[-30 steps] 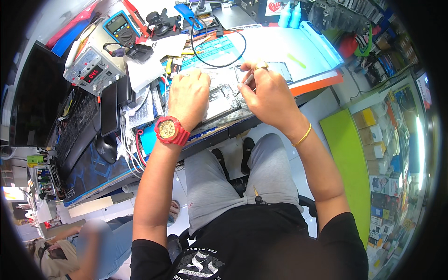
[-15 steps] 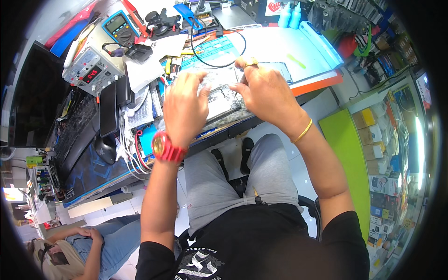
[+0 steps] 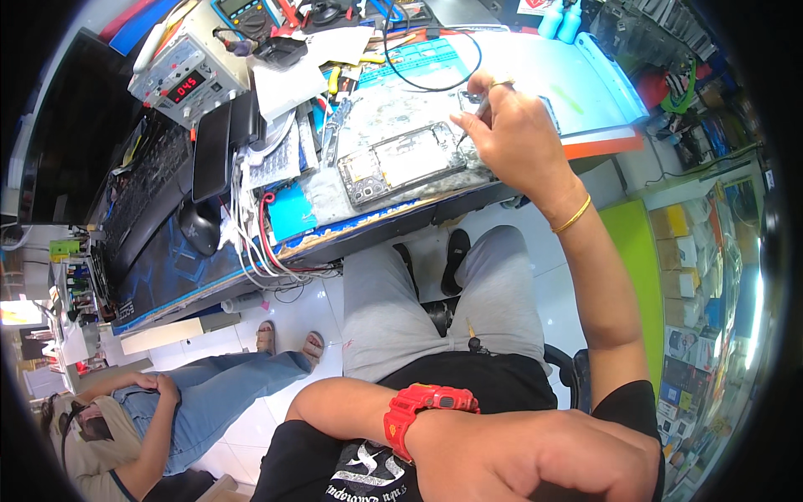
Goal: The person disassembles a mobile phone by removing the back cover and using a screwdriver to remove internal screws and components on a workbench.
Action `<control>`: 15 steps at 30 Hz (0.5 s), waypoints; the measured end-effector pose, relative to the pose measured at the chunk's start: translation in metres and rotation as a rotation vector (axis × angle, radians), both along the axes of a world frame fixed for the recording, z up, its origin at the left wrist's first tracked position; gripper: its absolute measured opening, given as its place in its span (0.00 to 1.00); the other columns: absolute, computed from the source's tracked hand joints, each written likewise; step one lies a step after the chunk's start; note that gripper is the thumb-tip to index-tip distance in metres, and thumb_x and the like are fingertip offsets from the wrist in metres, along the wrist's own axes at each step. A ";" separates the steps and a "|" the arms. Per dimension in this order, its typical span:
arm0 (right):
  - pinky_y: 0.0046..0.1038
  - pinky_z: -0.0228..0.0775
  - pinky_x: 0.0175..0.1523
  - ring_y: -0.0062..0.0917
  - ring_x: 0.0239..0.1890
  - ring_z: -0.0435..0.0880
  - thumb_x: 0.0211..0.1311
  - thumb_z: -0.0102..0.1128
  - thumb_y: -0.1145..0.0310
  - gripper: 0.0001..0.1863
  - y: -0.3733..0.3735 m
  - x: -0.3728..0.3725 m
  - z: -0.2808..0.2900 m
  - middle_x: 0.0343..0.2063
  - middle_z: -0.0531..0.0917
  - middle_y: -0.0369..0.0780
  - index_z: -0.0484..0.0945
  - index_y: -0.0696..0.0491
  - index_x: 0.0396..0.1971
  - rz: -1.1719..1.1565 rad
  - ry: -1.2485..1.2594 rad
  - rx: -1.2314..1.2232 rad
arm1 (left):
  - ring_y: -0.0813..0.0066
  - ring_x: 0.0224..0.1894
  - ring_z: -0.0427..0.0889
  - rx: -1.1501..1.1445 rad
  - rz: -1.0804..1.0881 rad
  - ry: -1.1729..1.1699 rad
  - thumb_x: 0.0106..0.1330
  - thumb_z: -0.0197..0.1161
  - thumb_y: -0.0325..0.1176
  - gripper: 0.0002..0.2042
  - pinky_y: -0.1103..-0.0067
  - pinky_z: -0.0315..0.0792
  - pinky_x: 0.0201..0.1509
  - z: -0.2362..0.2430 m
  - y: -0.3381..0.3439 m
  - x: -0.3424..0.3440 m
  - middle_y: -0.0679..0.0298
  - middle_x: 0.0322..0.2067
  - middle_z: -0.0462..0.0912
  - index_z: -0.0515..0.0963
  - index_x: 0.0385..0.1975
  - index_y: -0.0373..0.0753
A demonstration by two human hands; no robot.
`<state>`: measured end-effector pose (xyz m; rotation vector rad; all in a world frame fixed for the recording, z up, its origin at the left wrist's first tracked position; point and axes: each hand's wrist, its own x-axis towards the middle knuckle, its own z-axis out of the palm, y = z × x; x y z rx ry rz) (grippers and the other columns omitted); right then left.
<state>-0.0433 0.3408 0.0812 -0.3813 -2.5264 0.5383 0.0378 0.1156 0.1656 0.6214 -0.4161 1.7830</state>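
Note:
An opened smartphone (image 3: 406,163) lies on a worn grey mat (image 3: 326,201), its inner parts exposed and its camera end to the left. Over its right end is my right hand (image 3: 523,130), thumb and fingers pinched on a thin dark pointed tool whose kind I cannot make out. The tool's tip points down near the phone's right edge. Behind that hand, part of a second flat panel (image 3: 548,109) shows. My left hand (image 3: 535,456) is off the bench, drawn across my torso toward my right side; its fingers are mostly hidden.
A power supply (image 3: 180,84), a dark phone (image 3: 212,151), a mouse (image 3: 199,224) and tangled cables (image 3: 247,243) crowd the left. A black cable (image 3: 431,88) loops behind the opened phone. Blue bottles (image 3: 569,23) stand at the back. Another person (image 3: 125,418) sits at lower left.
My left hand has left the phone and swung back across my body. My right hand stays over the bench, now pinching a thin tool. The view has shifted slightly.

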 end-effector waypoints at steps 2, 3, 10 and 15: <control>0.40 0.82 0.48 0.47 0.38 0.91 0.66 0.71 0.69 0.23 -0.001 0.000 0.002 0.34 0.89 0.54 0.80 0.65 0.57 0.083 0.025 -0.186 | 0.68 0.40 0.84 0.031 -0.117 0.076 0.77 0.68 0.32 0.11 0.76 0.77 0.44 -0.001 -0.001 -0.012 0.56 0.39 0.84 0.84 0.42 0.28; 0.39 0.82 0.48 0.46 0.38 0.91 0.66 0.71 0.70 0.23 -0.001 0.001 0.004 0.34 0.89 0.53 0.80 0.64 0.57 0.070 0.020 -0.154 | 0.68 0.40 0.84 0.044 -0.197 0.110 0.77 0.69 0.32 0.11 0.76 0.77 0.44 -0.003 0.002 -0.017 0.56 0.39 0.84 0.84 0.42 0.27; 0.38 0.82 0.48 0.46 0.39 0.91 0.65 0.71 0.70 0.21 -0.001 0.000 0.002 0.34 0.89 0.54 0.80 0.63 0.54 0.060 0.046 -0.151 | 0.71 0.39 0.83 0.079 -0.447 0.036 0.76 0.70 0.31 0.11 0.78 0.77 0.43 -0.008 0.003 -0.009 0.58 0.40 0.84 0.81 0.45 0.27; 0.37 0.81 0.46 0.43 0.37 0.91 0.65 0.72 0.69 0.19 -0.003 0.001 0.003 0.34 0.89 0.53 0.81 0.63 0.50 -0.021 0.003 0.009 | 0.73 0.38 0.83 0.091 -0.464 0.031 0.75 0.71 0.31 0.12 0.79 0.77 0.43 -0.009 -0.001 -0.003 0.59 0.40 0.84 0.80 0.47 0.26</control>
